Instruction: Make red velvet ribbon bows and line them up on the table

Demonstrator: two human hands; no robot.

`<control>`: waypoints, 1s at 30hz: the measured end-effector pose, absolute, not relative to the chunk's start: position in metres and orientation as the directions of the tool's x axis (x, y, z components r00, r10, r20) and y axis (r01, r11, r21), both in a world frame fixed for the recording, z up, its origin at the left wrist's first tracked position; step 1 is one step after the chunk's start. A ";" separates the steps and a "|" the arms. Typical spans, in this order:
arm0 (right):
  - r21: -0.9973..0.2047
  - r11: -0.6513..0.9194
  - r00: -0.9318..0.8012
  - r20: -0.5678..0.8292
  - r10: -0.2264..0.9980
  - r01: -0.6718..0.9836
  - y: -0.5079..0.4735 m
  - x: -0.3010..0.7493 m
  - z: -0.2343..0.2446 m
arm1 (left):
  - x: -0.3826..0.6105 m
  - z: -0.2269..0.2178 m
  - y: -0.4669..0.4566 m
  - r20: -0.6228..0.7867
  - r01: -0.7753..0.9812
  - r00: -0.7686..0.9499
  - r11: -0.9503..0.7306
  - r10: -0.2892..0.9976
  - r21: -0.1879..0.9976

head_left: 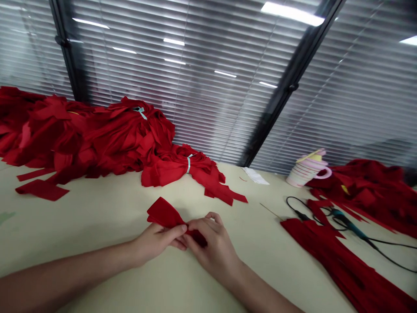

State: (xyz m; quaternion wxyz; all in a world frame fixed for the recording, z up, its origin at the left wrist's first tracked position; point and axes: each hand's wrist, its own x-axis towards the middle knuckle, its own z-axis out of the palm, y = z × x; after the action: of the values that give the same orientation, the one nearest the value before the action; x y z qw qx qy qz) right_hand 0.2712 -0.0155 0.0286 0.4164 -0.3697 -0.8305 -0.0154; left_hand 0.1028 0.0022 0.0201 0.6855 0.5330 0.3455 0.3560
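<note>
Behind the held cloth (167, 212) lie cloth bundles (130, 141); to its right, strips (337, 252), a corded tool (350, 224) and, farther back, a mug (305, 171).

Head-worn view, facing forward and down, close over left hand (153, 243) and right hand (213, 243), toward blinds (195, 78)

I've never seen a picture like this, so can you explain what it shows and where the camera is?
There's no robot here, just a person's two bare hands. The camera is worn on that person's head, so it looks forward and down at the hands. The left hand and right hand pinch a piece of red cloth between them. On the pale table lie heaps of red fabric, a bundle tied with a light blue band, a cup and a blue-green tool. Behind are blinds.
</note>
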 end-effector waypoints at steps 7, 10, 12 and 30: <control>-0.245 0.559 -0.189 0.772 0.607 0.792 -0.007 0.300 0.058 | 0.098 0.017 0.006 -0.151 -0.062 0.552 0.221 0.820 0.973; -0.302 0.306 0.063 0.797 0.601 0.903 -0.010 0.345 0.087 | 0.097 0.014 0.008 -0.172 -0.039 0.539 0.228 0.824 0.973; -0.367 0.103 0.237 0.764 0.600 0.924 -0.019 0.382 0.099 | 0.097 0.013 0.008 -0.177 -0.031 0.532 0.228 0.828 0.973; -0.284 -0.349 0.416 0.227 0.880 0.893 -0.053 0.518 0.022 | 0.100 0.008 0.010 -0.149 -0.041 0.546 0.204 0.825 0.978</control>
State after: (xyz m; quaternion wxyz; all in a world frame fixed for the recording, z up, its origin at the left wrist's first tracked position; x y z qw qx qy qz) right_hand 0.5178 -0.0530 0.0219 0.1843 -0.8211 -0.5399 -0.0169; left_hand 0.1003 0.0097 0.0079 0.6881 0.5472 0.3582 0.3143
